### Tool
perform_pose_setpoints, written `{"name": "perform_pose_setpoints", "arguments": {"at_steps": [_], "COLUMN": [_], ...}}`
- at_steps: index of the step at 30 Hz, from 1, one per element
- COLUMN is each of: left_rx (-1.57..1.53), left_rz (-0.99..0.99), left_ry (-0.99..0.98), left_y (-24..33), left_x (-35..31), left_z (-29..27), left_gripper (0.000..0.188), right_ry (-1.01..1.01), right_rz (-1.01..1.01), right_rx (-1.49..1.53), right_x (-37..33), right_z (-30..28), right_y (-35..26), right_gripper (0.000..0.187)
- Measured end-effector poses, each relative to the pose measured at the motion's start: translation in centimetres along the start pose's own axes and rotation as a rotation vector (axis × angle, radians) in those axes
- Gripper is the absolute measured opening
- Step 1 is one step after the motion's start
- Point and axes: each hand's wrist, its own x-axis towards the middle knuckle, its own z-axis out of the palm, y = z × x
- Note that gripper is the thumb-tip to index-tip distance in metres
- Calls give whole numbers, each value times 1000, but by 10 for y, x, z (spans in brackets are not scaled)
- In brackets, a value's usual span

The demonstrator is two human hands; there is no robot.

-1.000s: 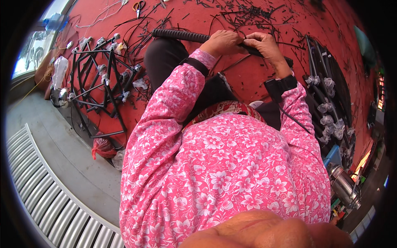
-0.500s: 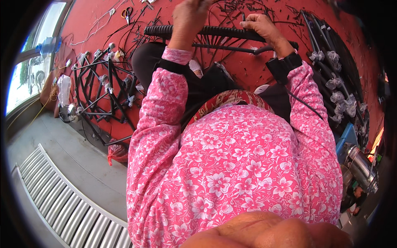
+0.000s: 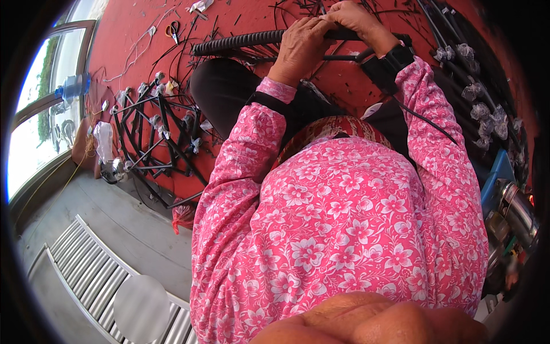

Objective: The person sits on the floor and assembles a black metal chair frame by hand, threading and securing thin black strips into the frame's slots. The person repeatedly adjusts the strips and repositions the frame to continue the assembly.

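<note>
Seated on a red mat [image 3: 143, 34], knees drawn up, working far from the body at the top of the view; left hand [image 3: 301, 49] clenched around a black ribbed tube [image 3: 238, 41], probably to steady it; right hand [image 3: 361, 20] closed over the same tube just beside the left, likely to work its near end; tube lying crosswise above the lap, free end pointing left; black cuttings [image 3: 298, 8] strewn beyond; scissors [image 3: 173, 30] apart at left; black frames [image 3: 152, 135] stacked near the window.

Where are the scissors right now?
Head view, upper left: the scissors lie on the red mat, left of the ribbed black tube, among cut black strips.
</note>
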Motion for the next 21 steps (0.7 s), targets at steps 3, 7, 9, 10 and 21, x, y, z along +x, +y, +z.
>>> {"name": "perform_pose_setpoints", "arguments": {"at_steps": [3, 7, 9, 10, 21], "left_rx": [-17, -65, -115, -141, -215], "left_rz": [-15, -67, -132, -169, -217], "left_ry": [-56, -108, -143, -157, -371], "left_y": [-3, -6, -9, -10, -26], "left_x": [4, 8, 11, 11, 14], "left_z": [1, -2, -2, -1, -2], "left_gripper": [30, 34, 32, 31, 38], "right_ry": [-2, 398, 374, 339, 198], "right_rz": [23, -76, -316, -441, -67], "right_rx": [-19, 129, 219, 262, -135], "right_x": [4, -22, -56, -76, -115], "right_z": [8, 16, 11, 10, 64], "right_y": [-4, -32, -43, -43, 25], "right_gripper": [16, 21, 25, 28, 34]}}
